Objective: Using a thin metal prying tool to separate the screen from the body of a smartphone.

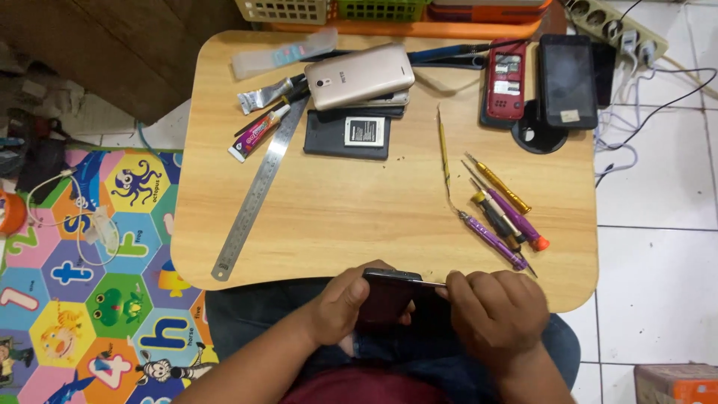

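Both my hands hold a dark phone (pixel 387 298) just below the near edge of a small wooden table (pixel 351 209), above my lap. My left hand (pixel 345 301) wraps the phone's left side from beneath. My right hand (pixel 492 308) pinches at the phone's upper right edge, where a thin metal strip or tool (pixel 432 283) shows. Whether that strip is part of the phone I cannot tell.
On the table lie several small screwdrivers (pixel 499 212), a thin yellow pry tool (pixel 444 158), a steel ruler (pixel 258 191), a glue tube (pixel 258 132), a gold phone (pixel 359 75), a black phone back with battery (pixel 348 135), a red phone (pixel 506 80) and a black phone (pixel 568 81). A power strip (pixel 617 22) sits at the far right.
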